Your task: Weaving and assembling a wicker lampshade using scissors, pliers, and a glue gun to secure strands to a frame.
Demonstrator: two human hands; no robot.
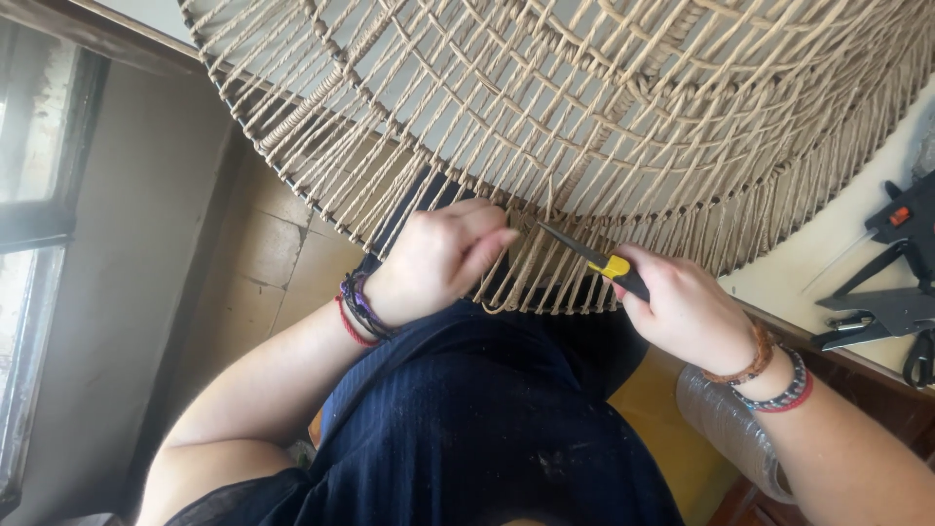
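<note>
Pale walls, a window at nine o'clock and a worn tiled floor frame the seat; a big round frame (pixel 604 107) laced with tan cord fills the top of the view, its lower rim resting over the person's lap in a dark blue garment (pixel 487 429).

At the rim, near six o'clock of the frame, loose cord ends (pixel 531 278) hang as a fringe. Left hand (pixel 438 258) is closed around a bunch of these strands, thumb pressing them toward the rim. Right hand (pixel 682 312) is wrapped tight on a yellow-and-black knife (pixel 609 265), blade pointing to ten o'clock and its tip meeting the cords just beside the left fingertips.

To do this well, I judge the strands should be kept taut by the left grip, the blade angled away from the fingers and drawn in short strokes close to the rim, so the woven part above is not nicked.

Bead and thread bracelets sit on both wrists. At three o'clock a cream tabletop (pixel 828 263) carries a black glue gun (pixel 901 229) and dark tools (pixel 877 317), well apart from the hands. A clear plastic roll (pixel 726 424) lies under the right forearm at five o'clock beside a yellow surface (pixel 662 419). No container shows, so nothing can be said of contents
</note>
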